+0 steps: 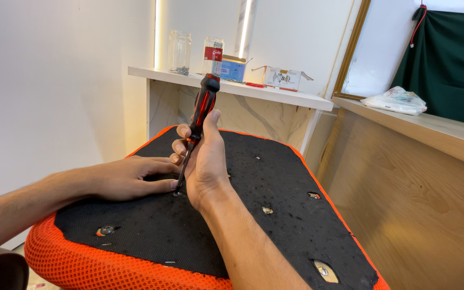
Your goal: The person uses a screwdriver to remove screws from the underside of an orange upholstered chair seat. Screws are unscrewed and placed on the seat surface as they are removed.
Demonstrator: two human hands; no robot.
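An upturned seat cushion (275, 177), black underneath with orange mesh edges, fills the middle of the head view. My right hand (204, 161) grips a screwdriver (203, 104) with a black and red handle, held nearly upright. Its tip meets a screw (176, 193) in the black underside. My left hand (130, 178) lies flat on the cushion just left of the tip, fingers spread beside the shaft. Other metal fittings (267, 210) sit in holes across the underside.
A white shelf (275, 94) behind the cushion carries a glass jar (179, 52), a second jar with a red label (213, 55) and small cardboard boxes (282, 78). A wooden counter (430, 161) stands right, with a plastic bag (396, 101) on top. A white wall is left.
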